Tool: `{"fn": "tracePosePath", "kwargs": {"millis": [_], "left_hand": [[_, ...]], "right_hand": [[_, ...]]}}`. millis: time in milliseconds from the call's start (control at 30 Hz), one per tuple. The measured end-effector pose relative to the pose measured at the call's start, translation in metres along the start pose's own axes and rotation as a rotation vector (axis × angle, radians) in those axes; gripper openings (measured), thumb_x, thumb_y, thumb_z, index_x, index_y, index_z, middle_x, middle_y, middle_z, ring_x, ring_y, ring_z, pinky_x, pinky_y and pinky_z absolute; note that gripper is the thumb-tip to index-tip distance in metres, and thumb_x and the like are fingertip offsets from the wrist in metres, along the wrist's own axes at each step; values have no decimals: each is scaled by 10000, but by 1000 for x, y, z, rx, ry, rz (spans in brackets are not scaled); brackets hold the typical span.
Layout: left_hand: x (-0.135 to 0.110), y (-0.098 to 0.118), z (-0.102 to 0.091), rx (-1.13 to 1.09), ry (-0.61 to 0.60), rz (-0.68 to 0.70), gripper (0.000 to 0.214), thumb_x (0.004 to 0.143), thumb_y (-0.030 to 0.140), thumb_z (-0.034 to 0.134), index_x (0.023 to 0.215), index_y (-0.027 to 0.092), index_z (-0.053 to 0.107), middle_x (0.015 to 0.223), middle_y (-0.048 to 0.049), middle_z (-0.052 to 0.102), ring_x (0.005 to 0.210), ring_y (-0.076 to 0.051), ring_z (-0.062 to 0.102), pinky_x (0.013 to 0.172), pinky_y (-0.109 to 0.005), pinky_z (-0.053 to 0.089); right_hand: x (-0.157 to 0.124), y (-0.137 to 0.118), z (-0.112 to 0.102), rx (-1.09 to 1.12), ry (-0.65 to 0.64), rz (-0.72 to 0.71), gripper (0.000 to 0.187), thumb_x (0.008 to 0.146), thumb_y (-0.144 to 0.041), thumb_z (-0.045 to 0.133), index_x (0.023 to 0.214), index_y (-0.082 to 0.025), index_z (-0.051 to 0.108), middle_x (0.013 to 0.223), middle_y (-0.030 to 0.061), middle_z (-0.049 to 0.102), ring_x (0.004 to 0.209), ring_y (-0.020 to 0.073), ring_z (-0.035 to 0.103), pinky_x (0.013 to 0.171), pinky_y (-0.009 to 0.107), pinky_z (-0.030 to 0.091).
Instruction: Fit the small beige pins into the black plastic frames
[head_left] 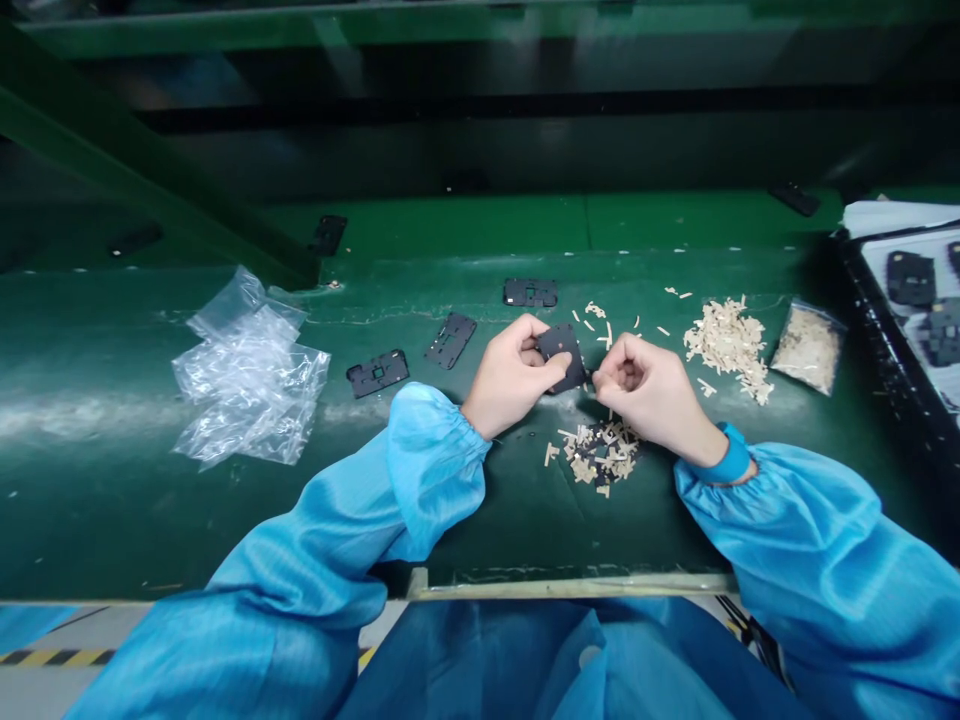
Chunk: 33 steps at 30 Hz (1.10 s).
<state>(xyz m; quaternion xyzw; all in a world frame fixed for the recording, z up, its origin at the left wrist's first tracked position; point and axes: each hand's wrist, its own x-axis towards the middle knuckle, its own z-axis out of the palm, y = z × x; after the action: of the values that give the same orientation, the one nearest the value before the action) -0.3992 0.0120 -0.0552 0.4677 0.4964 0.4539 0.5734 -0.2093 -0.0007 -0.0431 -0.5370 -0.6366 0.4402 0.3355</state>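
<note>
My left hand (517,375) grips a flat black plastic part (562,352), thumb on its face and fingers behind. At the part's right edge, my right hand (649,385) has its fingertips pinched together; a tiny dark bit shows at the tips, too small to name. Just below both hands lies a small heap of beige and black strips (600,452). Farther right sits a larger pile of beige strips (726,345), beside a clear zip bag (808,345) filled with similar pieces. A few loose strips (594,310) are scattered beyond my hands.
Similar black parts lie on the green bench, one behind my hands (530,292) and others to the left (450,340). Empty clear plastic bags (251,375) are heaped at left. A black-rimmed tray (862,300) with more parts stands at right. A green post (165,170) slants across the left.
</note>
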Motion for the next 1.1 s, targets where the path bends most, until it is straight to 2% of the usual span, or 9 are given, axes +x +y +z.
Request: {"fn": "tracePosePath", "kwargs": {"millis": [133, 433, 1100], "left_hand": [[0, 1, 1, 4, -4, -5, 262, 707, 179, 771, 811, 186, 531, 729, 27, 621, 577, -78, 564, 519, -199, 442], [0, 2, 2, -13, -3, 8, 240, 721, 168, 749, 805, 185, 525, 718, 30, 600, 593, -82, 561, 569, -222, 458], [-1, 5, 4, -78, -10, -15, 233, 729, 145, 750, 795, 181, 530, 740, 23, 644, 609, -76, 584, 592, -205, 479]], "right_hand": [[0, -1, -1, -36, -44, -17, 148, 742, -140, 667, 695, -224, 554, 612, -13, 571, 559, 126, 472, 528, 276, 368], [-2, -5, -1, -115, -56, -30, 145, 732, -150, 661, 680, -223, 547, 606, -8, 570, 555, 127, 467, 525, 275, 358], [0, 0, -2, -23, -107, 51, 105, 793, -187, 667, 731, -208, 585, 616, -20, 559, 528, 110, 442, 500, 271, 340]]}}
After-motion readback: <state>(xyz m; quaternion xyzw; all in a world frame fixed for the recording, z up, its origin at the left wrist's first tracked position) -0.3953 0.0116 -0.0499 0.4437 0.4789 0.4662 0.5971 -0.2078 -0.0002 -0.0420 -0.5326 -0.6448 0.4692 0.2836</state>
